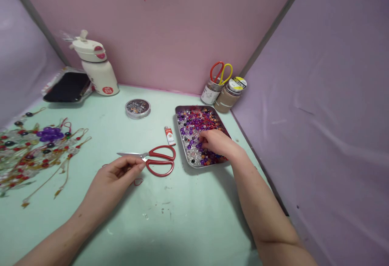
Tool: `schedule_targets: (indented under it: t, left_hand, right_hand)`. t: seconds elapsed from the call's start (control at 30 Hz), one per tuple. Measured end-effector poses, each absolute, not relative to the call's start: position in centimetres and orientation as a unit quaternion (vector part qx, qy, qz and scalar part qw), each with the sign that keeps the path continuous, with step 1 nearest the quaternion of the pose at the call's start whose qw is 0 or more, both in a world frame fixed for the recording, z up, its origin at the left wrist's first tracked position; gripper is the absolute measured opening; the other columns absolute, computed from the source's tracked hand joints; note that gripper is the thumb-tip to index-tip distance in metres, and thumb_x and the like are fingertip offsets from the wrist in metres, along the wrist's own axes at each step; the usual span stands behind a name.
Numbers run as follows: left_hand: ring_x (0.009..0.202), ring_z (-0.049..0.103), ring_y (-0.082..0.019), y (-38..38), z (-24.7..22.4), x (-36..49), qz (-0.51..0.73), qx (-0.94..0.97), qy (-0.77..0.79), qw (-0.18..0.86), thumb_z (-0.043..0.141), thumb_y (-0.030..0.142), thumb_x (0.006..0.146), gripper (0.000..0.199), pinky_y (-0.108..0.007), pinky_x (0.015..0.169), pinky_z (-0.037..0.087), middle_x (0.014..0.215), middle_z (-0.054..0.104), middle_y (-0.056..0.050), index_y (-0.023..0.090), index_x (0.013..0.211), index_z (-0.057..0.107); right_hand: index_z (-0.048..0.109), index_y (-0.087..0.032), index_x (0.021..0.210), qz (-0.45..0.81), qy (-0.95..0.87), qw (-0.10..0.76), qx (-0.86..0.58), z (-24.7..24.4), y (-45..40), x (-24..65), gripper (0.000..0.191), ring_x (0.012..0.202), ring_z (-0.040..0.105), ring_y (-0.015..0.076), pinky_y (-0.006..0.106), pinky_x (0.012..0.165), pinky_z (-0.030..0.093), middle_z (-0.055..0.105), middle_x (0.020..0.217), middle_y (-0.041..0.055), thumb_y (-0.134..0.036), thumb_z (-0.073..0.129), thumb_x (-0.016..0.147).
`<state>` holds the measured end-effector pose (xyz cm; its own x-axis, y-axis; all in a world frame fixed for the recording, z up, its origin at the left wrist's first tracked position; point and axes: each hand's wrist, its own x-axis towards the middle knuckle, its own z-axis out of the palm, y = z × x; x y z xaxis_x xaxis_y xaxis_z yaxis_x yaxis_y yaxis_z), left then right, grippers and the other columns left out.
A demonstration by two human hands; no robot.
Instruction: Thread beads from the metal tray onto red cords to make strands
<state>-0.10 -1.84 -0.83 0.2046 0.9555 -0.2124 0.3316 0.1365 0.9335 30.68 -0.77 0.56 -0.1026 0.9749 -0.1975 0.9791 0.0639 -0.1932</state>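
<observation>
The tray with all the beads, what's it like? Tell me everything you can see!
The tray is shallow, with rounded corners and a silvery rim that looks like metal. It lies flat on the pale green table, to the right of the lighter. Inside are lots of small beads: purple, clear, black, red and orange, with red thread-like strands toward the far end. The right hand reaches in, fingers among the beads, and hides part of the tray.
</observation>
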Motion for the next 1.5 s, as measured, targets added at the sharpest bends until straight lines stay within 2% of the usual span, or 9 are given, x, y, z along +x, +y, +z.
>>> schedule_targets:
  t: [0.17, 0.23, 0.43, 0.6, 0.93, 1.33, 1.5]
  left_hand:
    - [0.064, 0.059, -0.014, -1.8, -0.7, -0.1, 0.307, 0.588, 0.553, 0.505, 0.069, 0.048, 0.067, 0.028, -0.023, 0.058, 0.056, 0.078, 0.067, -0.001, 0.021, 0.077, 0.068]
    - [0.064, 0.059, -0.015, -1.9, -0.5, 0.0, 0.308, 0.59, 0.553, 0.501, 0.069, 0.048, 0.067, 0.029, -0.023, 0.056, 0.055, 0.078, 0.067, -0.002, 0.021, 0.077, 0.068]
    - [0.062, 0.059, -0.015, -1.9, -0.4, 0.0, 0.31, 0.588, 0.549, 0.506, 0.069, 0.047, 0.067, 0.028, -0.024, 0.057, 0.056, 0.077, 0.067, -0.002, 0.021, 0.076, 0.068]
    - [0.061, 0.057, -0.013, -1.8, -0.8, -0.2, 0.304, 0.59, 0.55, 0.508, 0.069, 0.048, 0.068, 0.028, -0.024, 0.059, 0.056, 0.077, 0.066, -0.001, 0.021, 0.078, 0.068]
    - [0.063, 0.06, -0.015, -1.8, -0.8, -0.3, 0.305, 0.603, 0.548, 0.492, 0.068, 0.048, 0.069, 0.029, -0.024, 0.058, 0.055, 0.078, 0.067, -0.002, 0.02, 0.078, 0.068]
    - [0.061, 0.06, -0.015, -1.8, -0.7, -0.2, 0.311, 0.601, 0.548, 0.491, 0.068, 0.049, 0.068, 0.03, -0.025, 0.056, 0.056, 0.076, 0.067, -0.003, 0.02, 0.077, 0.068]
    - [0.062, 0.06, -0.015, -1.8, -0.8, -0.3, 0.309, 0.603, 0.547, 0.491, 0.068, 0.047, 0.068, 0.029, -0.024, 0.057, 0.054, 0.076, 0.067, -0.002, 0.02, 0.079, 0.069]
  right_hand:
    - [0.059, -0.019, 0.103, -0.111, 0.738, -0.154, 0.648, 1.5, -0.7, 29.7, 0.023, 0.093, 0.058, 0.0178, 0.028, 0.08, 0.041, 0.065, 0.104, 0.0068, -0.012, 0.054, 0.082]
    - [0.059, -0.018, 0.104, -0.09, 0.724, -0.172, 0.662, 1.9, -0.7, 30.2, 0.024, 0.096, 0.058, 0.0188, 0.03, 0.084, 0.041, 0.064, 0.107, 0.008, -0.011, 0.052, 0.082]
    - [0.064, -0.019, 0.089, -0.115, 0.713, -0.137, 0.679, 2.9, -1.3, 32.3, 0.018, 0.08, 0.058, 0.0161, 0.027, 0.075, 0.041, 0.067, 0.089, 0.0032, -0.01, 0.05, 0.082]
    - [0.067, -0.018, 0.077, -0.12, 0.727, -0.092, 0.67, 2.6, -1.2, 32.6, 0.015, 0.074, 0.057, 0.0144, 0.024, 0.071, 0.039, 0.066, 0.083, 0.0032, -0.01, 0.055, 0.078]
    - [0.068, -0.02, 0.074, -0.083, 0.734, 0.021, 0.674, 0.9, -0.5, 31.3, 0.013, 0.086, 0.06, 0.0169, 0.026, 0.068, 0.033, 0.068, 0.087, 0.0036, -0.012, 0.059, 0.078]
    - [0.068, -0.018, 0.076, -0.072, 0.743, 0.039, 0.665, 0.2, -0.3, 30.9, 0.014, 0.088, 0.06, 0.0185, 0.027, 0.068, 0.032, 0.068, 0.089, 0.0061, -0.011, 0.057, 0.078]
    - [0.067, -0.019, 0.075, -0.089, 0.739, -0.012, 0.668, 0.9, -0.4, 31.5, 0.013, 0.08, 0.058, 0.0152, 0.026, 0.07, 0.034, 0.066, 0.088, 0.0039, -0.012, 0.056, 0.077]
